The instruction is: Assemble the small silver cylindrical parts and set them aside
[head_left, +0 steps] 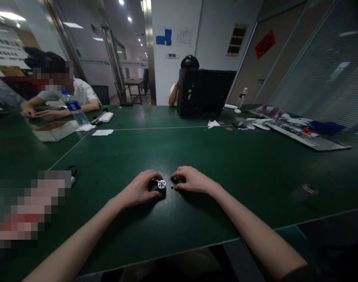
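Note:
My left hand (pixel 145 187) is curled around a small motor (pixel 161 185), a dark cylinder with a silver spoked top, standing on the green table. Just right of it sits a tiny metal nut (pixel 172 187). The fingers of my right hand (pixel 189 179) arch over the tabletop, thumb and index finger apart, the tips very near the nut. Whether they touch it is hard to tell, and the space under that palm is dark.
The green table (pixel 131 150) spreads ahead. A glass jar (pixel 306 192) stands at right, a cluttered board (pixel 311 139) beyond it. Further back are a black computer case (pixel 206 94), a cardboard box (pixel 53 131) and a water bottle (pixel 74 107). Two people sit across.

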Motion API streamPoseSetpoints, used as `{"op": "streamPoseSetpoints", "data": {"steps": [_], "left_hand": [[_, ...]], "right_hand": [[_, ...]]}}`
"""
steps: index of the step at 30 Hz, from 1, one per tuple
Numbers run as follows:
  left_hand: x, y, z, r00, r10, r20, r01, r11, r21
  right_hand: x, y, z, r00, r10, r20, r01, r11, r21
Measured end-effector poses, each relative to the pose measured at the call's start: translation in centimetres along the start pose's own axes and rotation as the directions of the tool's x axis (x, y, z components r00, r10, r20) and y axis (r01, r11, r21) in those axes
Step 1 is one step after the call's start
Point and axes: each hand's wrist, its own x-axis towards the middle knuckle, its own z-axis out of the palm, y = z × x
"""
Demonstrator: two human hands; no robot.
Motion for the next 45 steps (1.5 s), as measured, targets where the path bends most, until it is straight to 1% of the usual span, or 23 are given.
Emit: {"op": "streamPoseSetpoints", "data": {"steps": [7, 10, 16, 19, 25, 30, 33, 36, 41, 45], "left_hand": [[-0.1, -0.5, -0.6, 0.993, -0.113, 0.025, 0.109, 0.989, 0.101], [-0.1, -0.7, -0.8, 0.989, -0.146, 0.033, 0.141, 0.983, 0.12], [-0.2, -0.8, -0.7, 0.99, -0.136, 0.023, 0.133, 0.985, 0.109], [-0.2, -0.8, -0.8, 0.99, -0.136, 0.029, 0.132, 0.985, 0.107], [-0.2, -1.3, -0.7, 0.992, -0.125, 0.029, 0.121, 0.987, 0.102], [-0.2, -1.4, -0.6, 0.993, -0.114, 0.038, 0.11, 0.989, 0.097], [-0.2, -1.4, -0.7, 0.993, -0.11, 0.049, 0.105, 0.989, 0.101], [-0.2, -1.4, -0.7, 0.993, -0.108, 0.055, 0.101, 0.989, 0.104], [-0.3, -1.4, -0.8, 0.994, -0.101, 0.044, 0.096, 0.989, 0.114], [-0.4, -1.2, -0.9, 0.992, -0.11, 0.055, 0.103, 0.988, 0.115]], "right_hand": [[-0.1, -0.1, -0.2, 1.0, 0.01, 0.006, -0.01, 1.0, -0.003], [-0.1, -0.3, 0.0, 1.0, -0.011, 0.004, 0.011, 1.0, 0.023], [0.2, -2.1, 1.1, 0.987, -0.113, -0.115, 0.128, 0.983, 0.132], [0.5, -2.4, 1.7, 0.979, -0.143, -0.144, 0.165, 0.974, 0.153], [1.1, -2.2, 2.8, 0.967, -0.163, -0.196, 0.195, 0.969, 0.153], [1.0, -2.5, 2.6, 0.962, -0.172, -0.213, 0.202, 0.971, 0.128], [0.8, -2.8, 2.3, 0.969, -0.142, -0.2, 0.171, 0.976, 0.134], [0.7, -2.9, 1.9, 0.974, -0.078, -0.215, 0.115, 0.98, 0.164], [0.6, -2.5, 0.5, 0.946, 0.013, -0.324, 0.073, 0.965, 0.251], [-0.5, -2.1, -0.6, 0.939, 0.099, -0.329, 0.002, 0.955, 0.295]]}}
